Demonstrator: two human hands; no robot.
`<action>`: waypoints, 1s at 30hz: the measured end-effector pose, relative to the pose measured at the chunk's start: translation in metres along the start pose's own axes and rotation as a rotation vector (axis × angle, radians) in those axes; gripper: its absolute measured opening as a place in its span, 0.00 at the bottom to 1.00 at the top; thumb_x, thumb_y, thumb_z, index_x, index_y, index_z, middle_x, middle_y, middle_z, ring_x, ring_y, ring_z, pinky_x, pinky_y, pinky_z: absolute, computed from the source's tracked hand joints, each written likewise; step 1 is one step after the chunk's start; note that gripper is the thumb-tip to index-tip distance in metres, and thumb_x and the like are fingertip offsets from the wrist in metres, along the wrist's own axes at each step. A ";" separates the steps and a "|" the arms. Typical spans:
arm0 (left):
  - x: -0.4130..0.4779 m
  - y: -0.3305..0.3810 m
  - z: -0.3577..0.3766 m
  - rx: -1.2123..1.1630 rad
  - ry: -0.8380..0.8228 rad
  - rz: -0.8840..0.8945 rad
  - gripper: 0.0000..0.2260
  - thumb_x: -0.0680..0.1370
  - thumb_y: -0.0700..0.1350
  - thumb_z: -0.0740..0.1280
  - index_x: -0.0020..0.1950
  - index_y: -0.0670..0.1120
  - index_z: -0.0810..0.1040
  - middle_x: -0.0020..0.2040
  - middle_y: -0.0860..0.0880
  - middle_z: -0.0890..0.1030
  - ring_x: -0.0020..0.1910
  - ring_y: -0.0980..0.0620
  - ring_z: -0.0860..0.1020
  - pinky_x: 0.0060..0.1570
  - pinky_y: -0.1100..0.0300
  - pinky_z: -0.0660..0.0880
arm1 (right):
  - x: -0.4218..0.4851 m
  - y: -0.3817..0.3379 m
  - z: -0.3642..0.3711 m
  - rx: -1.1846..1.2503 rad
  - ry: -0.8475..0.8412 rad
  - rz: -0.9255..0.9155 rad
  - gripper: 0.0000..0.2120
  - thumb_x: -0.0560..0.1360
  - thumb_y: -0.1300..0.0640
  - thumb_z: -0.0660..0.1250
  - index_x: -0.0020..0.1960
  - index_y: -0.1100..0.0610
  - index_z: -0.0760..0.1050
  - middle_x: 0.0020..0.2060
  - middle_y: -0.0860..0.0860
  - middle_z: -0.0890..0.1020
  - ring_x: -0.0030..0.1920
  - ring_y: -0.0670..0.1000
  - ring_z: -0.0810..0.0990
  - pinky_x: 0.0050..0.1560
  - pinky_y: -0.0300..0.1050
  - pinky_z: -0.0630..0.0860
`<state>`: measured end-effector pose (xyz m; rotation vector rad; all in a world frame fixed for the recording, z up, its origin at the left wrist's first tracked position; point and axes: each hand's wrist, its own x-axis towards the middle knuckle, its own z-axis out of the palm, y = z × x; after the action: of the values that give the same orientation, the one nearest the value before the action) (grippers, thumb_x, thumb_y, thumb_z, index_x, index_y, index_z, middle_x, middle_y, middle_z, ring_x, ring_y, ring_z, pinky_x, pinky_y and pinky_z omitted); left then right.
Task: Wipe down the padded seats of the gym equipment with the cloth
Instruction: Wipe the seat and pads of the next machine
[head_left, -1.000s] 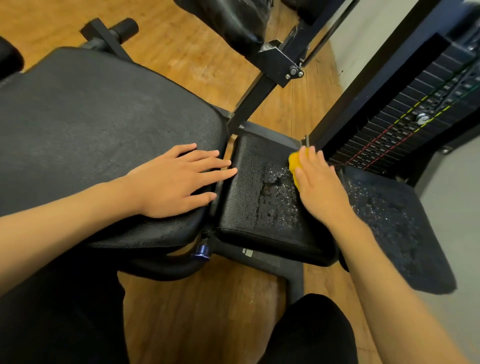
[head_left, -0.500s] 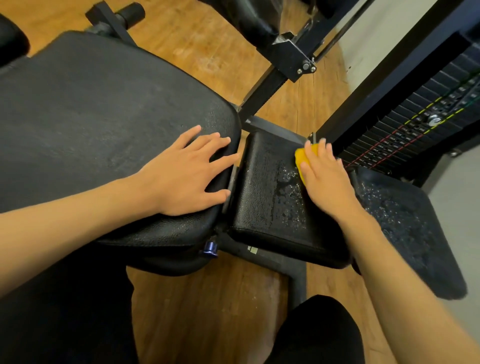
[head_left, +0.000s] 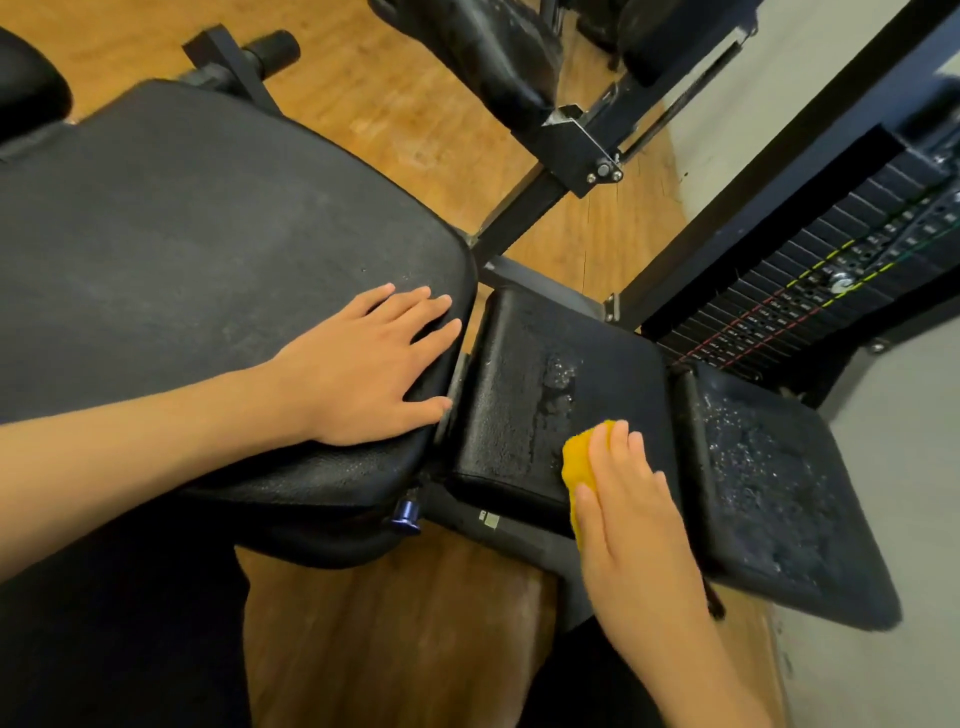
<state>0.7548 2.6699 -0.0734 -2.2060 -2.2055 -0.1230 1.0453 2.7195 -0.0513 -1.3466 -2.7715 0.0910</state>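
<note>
Frame sticker unreadable. Left hand flat on large seat pad, grip empty; right hand presses yellow cloth onto small pad, fingers straight.

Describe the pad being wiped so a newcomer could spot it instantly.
Start at the big black seat under the left hand. The small middle pad sits just right of it. Unlike its neighbours, it carries the yellow cloth under the right hand.

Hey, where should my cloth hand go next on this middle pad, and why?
Probably push the yellow cloth away from you, over the droplets just beyond it: the right hand presses it at the near edge of the middle pad, and that wet patch looks unwiped.
</note>
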 end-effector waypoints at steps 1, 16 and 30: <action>0.001 0.000 0.001 0.002 -0.002 0.002 0.41 0.76 0.70 0.38 0.84 0.48 0.49 0.84 0.45 0.50 0.83 0.47 0.46 0.81 0.48 0.45 | -0.006 -0.002 0.001 -0.004 -0.012 0.009 0.28 0.82 0.45 0.40 0.79 0.52 0.50 0.79 0.51 0.58 0.80 0.53 0.54 0.76 0.56 0.58; 0.000 0.001 -0.004 0.032 -0.037 -0.002 0.43 0.74 0.70 0.34 0.84 0.48 0.47 0.84 0.47 0.49 0.83 0.47 0.45 0.80 0.50 0.43 | 0.178 0.015 0.007 -0.024 -0.101 0.049 0.26 0.85 0.49 0.46 0.81 0.53 0.46 0.81 0.57 0.43 0.80 0.56 0.41 0.78 0.60 0.45; 0.001 0.000 0.003 0.009 0.006 0.005 0.41 0.77 0.69 0.39 0.84 0.46 0.49 0.84 0.45 0.50 0.83 0.45 0.47 0.81 0.47 0.47 | 0.046 -0.017 0.001 0.012 -0.104 0.028 0.29 0.82 0.43 0.36 0.81 0.49 0.45 0.81 0.48 0.45 0.80 0.49 0.40 0.78 0.51 0.42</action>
<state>0.7547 2.6709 -0.0759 -2.2038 -2.1930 -0.1193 1.0038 2.7455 -0.0495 -1.4178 -2.8315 0.1837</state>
